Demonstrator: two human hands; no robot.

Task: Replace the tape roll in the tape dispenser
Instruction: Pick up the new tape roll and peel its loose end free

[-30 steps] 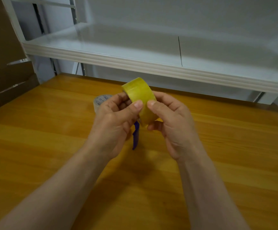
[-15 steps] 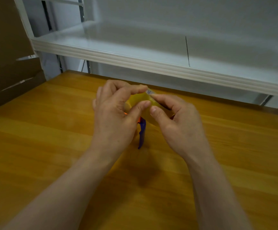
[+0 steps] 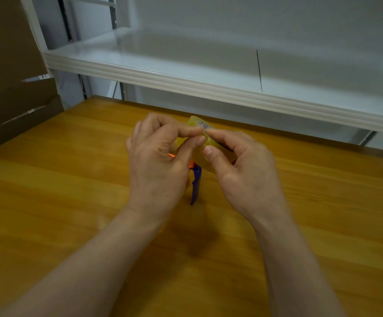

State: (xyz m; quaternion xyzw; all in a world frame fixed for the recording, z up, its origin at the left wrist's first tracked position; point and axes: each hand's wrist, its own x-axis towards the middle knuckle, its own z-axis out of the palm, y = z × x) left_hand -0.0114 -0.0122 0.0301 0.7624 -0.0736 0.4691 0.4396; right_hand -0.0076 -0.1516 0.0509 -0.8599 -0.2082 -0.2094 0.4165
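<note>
Here both hands are meeting over the middle of the wooden table (image 3: pixel 48 202), and the yellow tape roll (image 3: pixel 196 124) is sitting between their fingertips, mostly hidden, with only its upper rim and a bit of printed label showing at about 12 o'clock from the knuckles. The left hand (image 3: pixel 156 170) is closing its thumb and forefinger on the roll's near edge, pinching at what looks like the free end of the tape. The right hand (image 3: pixel 243 175) is cupping the roll from the 3 o'clock side, thumb pressing its face and fingers curling behind, so it is the one steadying the roll. The tape dispenser (image 3: pixel 195 184) is lying below the roll, toward 6 o'clock from the pinch; its blue handle is running down toward the person and a scrap of orange is peeking out beside the left thumb. Whether either hand is touching it cannot be told.

The roll is lying just above the dispenser, nearly touching, its axis seeming to run roughly 9 to 3 o'clock. The left hand is nearer the tape end, so peeling probably falls to it, and seating the roll likely means lowering it toward 6 o'clock
</note>
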